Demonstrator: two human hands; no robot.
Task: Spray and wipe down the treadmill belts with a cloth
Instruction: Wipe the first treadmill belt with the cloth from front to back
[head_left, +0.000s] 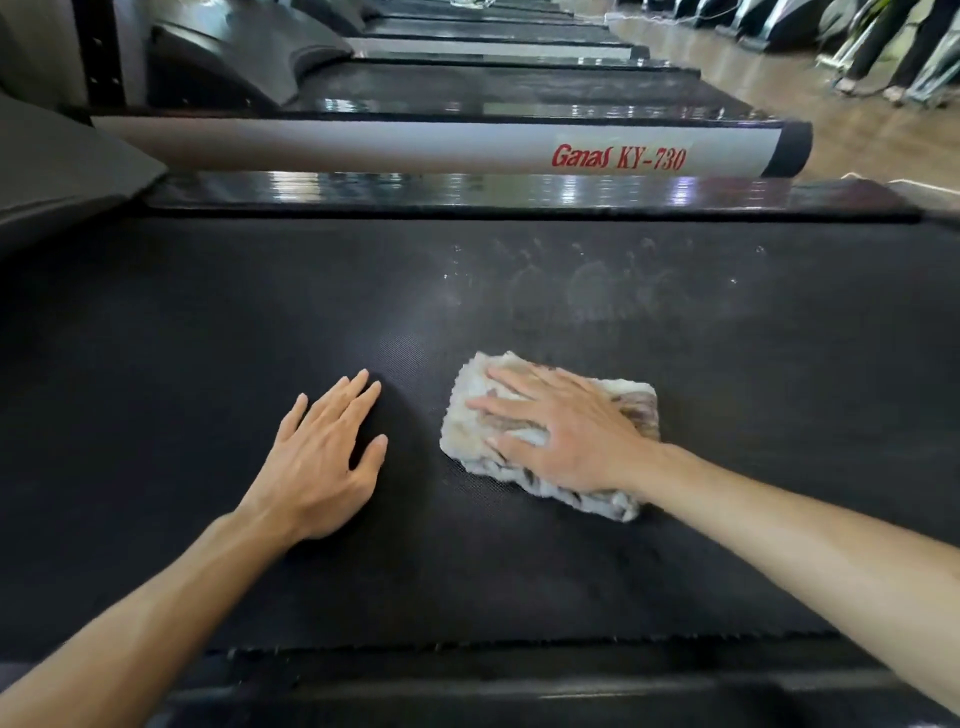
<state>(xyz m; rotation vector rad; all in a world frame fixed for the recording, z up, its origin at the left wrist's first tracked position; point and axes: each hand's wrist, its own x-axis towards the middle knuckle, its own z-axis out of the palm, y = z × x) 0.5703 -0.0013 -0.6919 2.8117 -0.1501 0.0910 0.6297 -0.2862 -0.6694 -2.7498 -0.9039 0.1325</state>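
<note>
A: Two hands listed. Your right hand (563, 431): fingers straight, pressed flat on the cloth (550, 434), mid-belt. Your left hand (324, 457): fingers straight and spread, resting bare on the belt (156, 364), just beside the cloth.

B: Step?

A: Wiping, by my reading. Pale smears (582, 270) listed beyond the cloth, toward the far rail (363, 195).

B: Next?

A: Likely you push the cloth outward over them, keeping your palm flat.
</note>
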